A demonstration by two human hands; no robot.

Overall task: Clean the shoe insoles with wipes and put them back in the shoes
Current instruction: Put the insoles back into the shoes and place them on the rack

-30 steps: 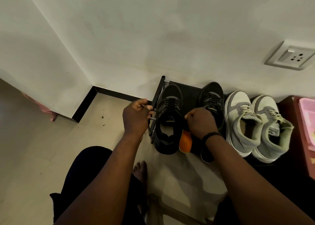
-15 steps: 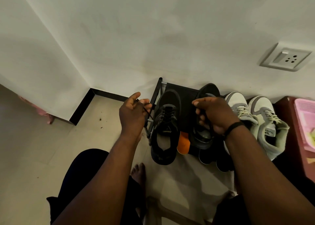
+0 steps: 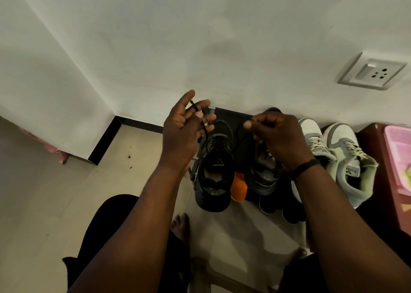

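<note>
Black shoe (image 3: 214, 172) lies lengthwise, toe twd wall; both hands, L (image 3: 184, 129) & R (image 3: 275, 137), pinch its lace (image 3: 203, 128)

**Hands on the laces above the black shoes**

At frame centre the left hand (image 3: 182, 130) pinches a black lace (image 3: 203, 126) running down to the left black shoe (image 3: 214, 172). The right hand (image 3: 278, 137), fingers curled, grips the lace of the right black shoe (image 3: 264, 177). An orange insole (image 3: 239, 187) shows between them. Grey-white sneakers (image 3: 340, 157) stand to the right; a socket (image 3: 372, 72) sits upper right.
</note>
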